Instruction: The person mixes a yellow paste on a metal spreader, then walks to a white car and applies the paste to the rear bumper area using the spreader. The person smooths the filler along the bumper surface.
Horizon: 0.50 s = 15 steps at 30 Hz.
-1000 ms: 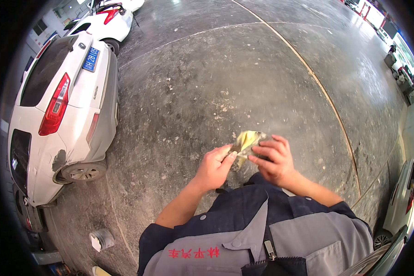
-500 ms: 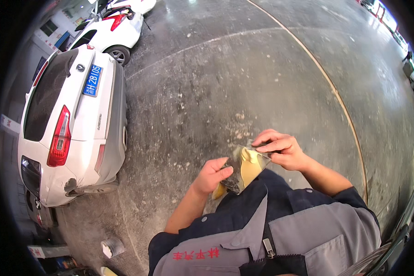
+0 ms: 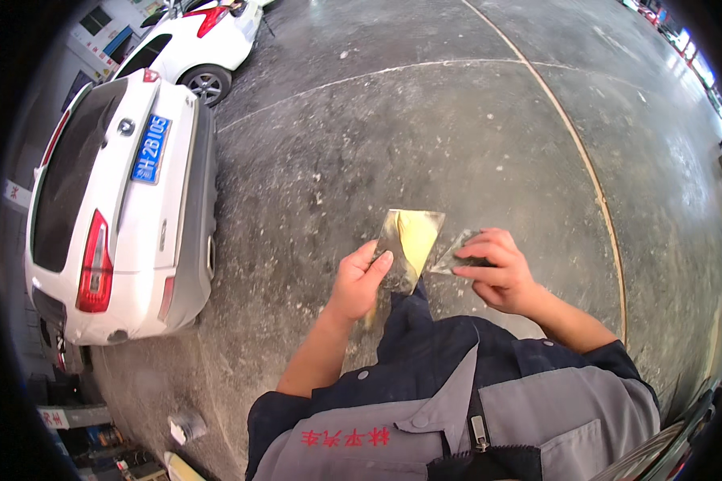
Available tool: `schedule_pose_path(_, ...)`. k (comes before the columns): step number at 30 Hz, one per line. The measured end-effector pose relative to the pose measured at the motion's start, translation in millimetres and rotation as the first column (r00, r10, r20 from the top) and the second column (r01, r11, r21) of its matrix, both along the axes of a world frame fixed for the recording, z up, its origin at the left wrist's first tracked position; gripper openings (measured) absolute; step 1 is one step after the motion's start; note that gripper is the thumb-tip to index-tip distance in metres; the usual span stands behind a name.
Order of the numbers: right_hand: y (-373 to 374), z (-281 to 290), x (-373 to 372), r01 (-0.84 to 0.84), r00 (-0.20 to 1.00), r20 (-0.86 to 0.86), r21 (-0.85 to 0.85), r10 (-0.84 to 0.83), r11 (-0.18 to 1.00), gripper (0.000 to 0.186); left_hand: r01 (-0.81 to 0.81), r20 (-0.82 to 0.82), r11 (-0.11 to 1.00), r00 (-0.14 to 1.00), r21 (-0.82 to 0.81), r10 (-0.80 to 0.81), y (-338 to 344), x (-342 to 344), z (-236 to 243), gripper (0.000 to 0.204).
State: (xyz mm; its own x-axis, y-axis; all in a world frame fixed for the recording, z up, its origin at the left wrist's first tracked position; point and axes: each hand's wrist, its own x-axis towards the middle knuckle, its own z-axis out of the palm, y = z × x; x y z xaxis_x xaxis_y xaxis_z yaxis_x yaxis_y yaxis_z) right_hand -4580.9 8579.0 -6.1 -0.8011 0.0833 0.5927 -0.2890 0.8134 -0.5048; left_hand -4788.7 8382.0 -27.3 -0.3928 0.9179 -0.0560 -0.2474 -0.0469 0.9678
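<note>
My left hand [image 3: 356, 282] grips a thin, smeared putty scraper [image 3: 390, 237] by its left edge, thumb on top. A smooth layer of yellow putty [image 3: 417, 239] covers the right half of its face. Just to the right, my right hand [image 3: 501, 274] pinches a second putty scraper [image 3: 448, 258], thin and greyish, between thumb and fingers. A small gap separates the two scrapers. Part of the second one is hidden behind my fingers.
On the left stands a white car [image 3: 140, 232], its rear towards me, with another white car [image 3: 225, 40] behind it. A tin-like container [image 3: 188, 426] sits on the grey concrete floor [image 3: 313, 152] at lower left. A pale line [image 3: 573, 120] crosses the floor.
My right hand has drawn its scraper off the putty, rightward and slightly down. The left scraper now stands more upright, and its putty looks smoother. My view has shifted a little.
</note>
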Motion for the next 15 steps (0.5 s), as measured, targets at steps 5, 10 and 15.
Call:
schedule_pose_path(5, 99.1, 4.5, -84.6, -0.365, 0.931, -0.198, -0.566, 0.308, 0.740, 0.050, 0.283, 0.414, 0.948, 0.853, 0.146, -0.319, 93.0, -80.8, -24.9, 0.031)
schedule_pose_path(10, 207.2, 5.8, -177.5, -0.096, 0.989, 0.056, -0.440, 0.134, 0.893, 0.048, 0.398, 0.220, 0.903, 0.877, 0.163, -0.426, 194.2, -182.3, -14.6, 0.031)
schedule_pose_path(15, 279.2, 23.5, -237.9, 0.176, 0.984, -0.026, -0.086, -0.179, 0.981, 0.048, 0.210, -0.497, 0.976, 0.842, -0.058, -0.211, 280.5, -265.3, 9.5, 0.027)
